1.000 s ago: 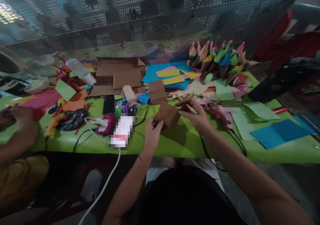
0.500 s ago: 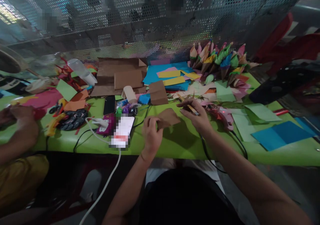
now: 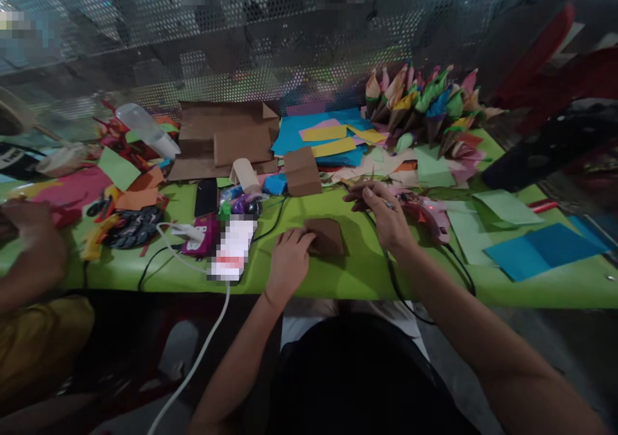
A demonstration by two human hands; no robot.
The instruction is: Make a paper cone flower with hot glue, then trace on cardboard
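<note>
A small brown paper piece [image 3: 328, 237] lies near the front of the green table [image 3: 357, 274]. My left hand [image 3: 291, 255] has its fingers closed on that paper's left edge. To the right and slightly farther back, my right hand [image 3: 379, 210] is raised over the table, fingers bent around a slim stick-like tool [image 3: 387, 203], most of which is hidden. Behind the hands sits another brown paper piece [image 3: 302, 171]. A pink glue gun [image 3: 434, 219] rests just right of my right hand.
Paper cones with colored tops [image 3: 429, 103] stand at the back right. A lit phone [image 3: 235, 248], a purple power socket [image 3: 201, 235] and cables lie on the left. Blue paper [image 3: 543, 251] lies at right. Another person's arm [image 3: 33, 248] is at far left.
The brown paper has come down onto the table, and my left hand has turned palm down over its edge. My right hand has tilted, hiding more of the tool. The camera view has shifted slightly.
</note>
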